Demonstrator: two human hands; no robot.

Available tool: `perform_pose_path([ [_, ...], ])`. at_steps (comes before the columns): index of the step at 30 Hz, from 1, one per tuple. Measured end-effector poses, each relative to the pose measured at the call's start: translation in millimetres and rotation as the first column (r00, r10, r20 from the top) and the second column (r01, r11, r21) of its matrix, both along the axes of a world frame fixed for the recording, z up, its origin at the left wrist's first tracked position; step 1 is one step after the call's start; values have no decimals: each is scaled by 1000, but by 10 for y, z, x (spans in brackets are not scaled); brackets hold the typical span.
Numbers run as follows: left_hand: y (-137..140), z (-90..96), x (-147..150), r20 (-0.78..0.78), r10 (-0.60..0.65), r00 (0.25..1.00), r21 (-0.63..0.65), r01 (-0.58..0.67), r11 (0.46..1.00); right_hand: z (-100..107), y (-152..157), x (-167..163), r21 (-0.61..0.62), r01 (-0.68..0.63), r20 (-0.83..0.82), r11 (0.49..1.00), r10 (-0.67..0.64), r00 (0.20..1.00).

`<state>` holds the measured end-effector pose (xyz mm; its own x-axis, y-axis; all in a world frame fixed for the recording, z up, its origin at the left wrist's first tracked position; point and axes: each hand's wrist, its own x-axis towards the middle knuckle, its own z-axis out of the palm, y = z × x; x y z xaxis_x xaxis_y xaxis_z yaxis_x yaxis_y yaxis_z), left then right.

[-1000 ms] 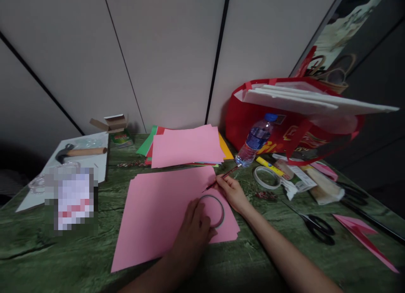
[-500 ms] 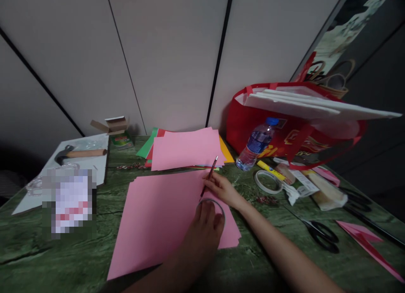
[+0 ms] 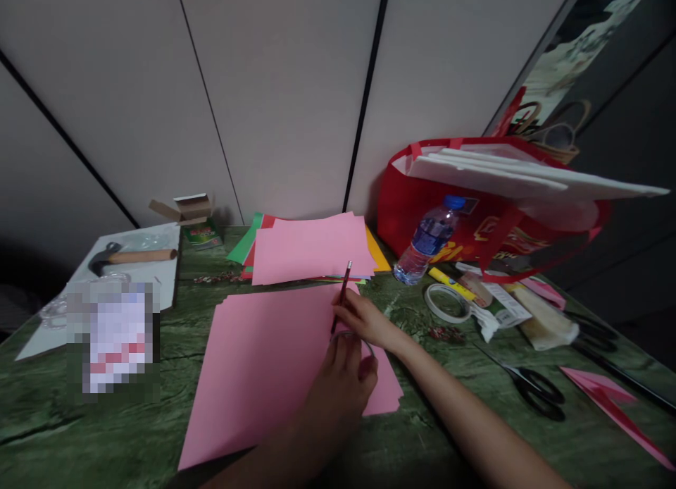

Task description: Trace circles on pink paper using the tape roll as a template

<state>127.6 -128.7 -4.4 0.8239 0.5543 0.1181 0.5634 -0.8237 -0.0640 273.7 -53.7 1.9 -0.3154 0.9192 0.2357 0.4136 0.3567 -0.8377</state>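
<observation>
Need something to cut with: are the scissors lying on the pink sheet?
No, the scissors lie on the green table, right of the pink sheet.

A single camera sits on the person's head and looks forward and down across a green tabletop [image 3: 105, 432]. It is close to the work: both forearms enter from the bottom edge, and the left hand [image 3: 343, 376] and right hand [image 3: 367, 320] meet over a pink sheet [image 3: 264, 362] near the middle of the frame. The view faces a pale panelled wall [image 3: 285, 101], which fills the upper half. The wide lens bends straight lines at the edges. A red bag [image 3: 465, 221] stands far right, a hammer [image 3: 132, 256] far left. No second view shares this scene.
</observation>
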Motion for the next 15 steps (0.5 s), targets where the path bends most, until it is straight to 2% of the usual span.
perform_pose_path([
  [7,58,66,-41,-14,-69,998,-53,68,996,-22,12,34,-17,67,-1,998,-67,998],
  [15,77,70,-49,-20,-72,997,7,72,997,-109,-15,209,-88,171,-77,981,-178,981],
])
